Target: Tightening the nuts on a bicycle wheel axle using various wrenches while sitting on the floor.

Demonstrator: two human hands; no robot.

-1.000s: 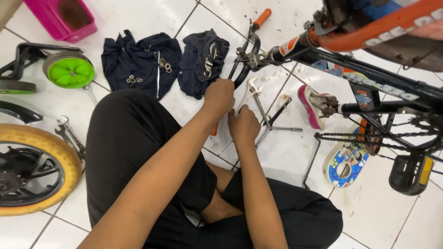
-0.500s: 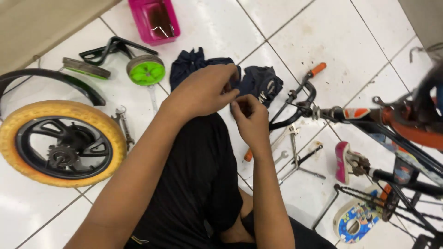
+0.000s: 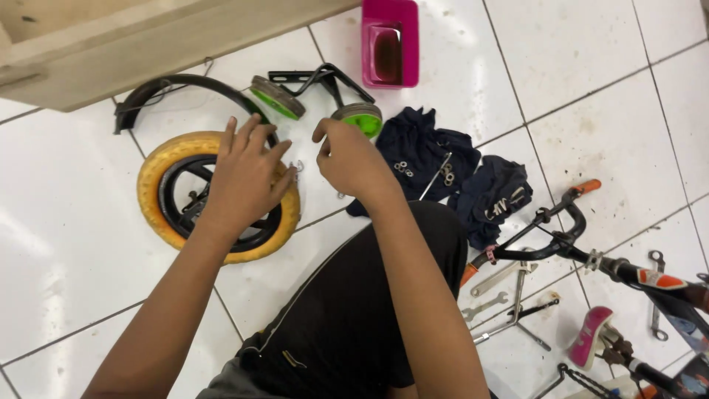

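Looking down through the head camera, I log both hands out over a white tiled floor (image 3: 88, 258), above a black trouser leg (image 3: 347, 318).

Left hand (image 3: 247, 177): palm down, fingers spread, over the right side of a small bicycle wheel (image 3: 166, 214) with a yellow tyre and black rim. The wheel lies flat on the tiles. Whether the palm presses on the tyre or hangs just above it, I cannot tell.

Right hand (image 3: 354, 159): held just right of the wheel, fingers curled loosely with thumb and forefinger drawn near each other. I cannot tell whether anything sits between them. A small metal part (image 3: 298, 167) shows in the gap between the two hands, at the tyre's edge.

Surroundings:
- Black curved mudguard (image 3: 177, 85) lies beyond the wheel, near a beige cabinet base (image 3: 148, 37).
- Two green-and-grey training wheels (image 3: 277, 97) on a black bracket lie beyond the right hand.
- Pink plastic tub (image 3: 390, 44) stands further out.
- Dark blue cloth (image 3: 421, 151) just right of the right hand carries washers and small hardware.
- Spanners (image 3: 502, 277) lie loose on the tiles beside the knee.
- Bicycle frame with black handlebar and orange grip (image 3: 569, 222) lies at the right edge.
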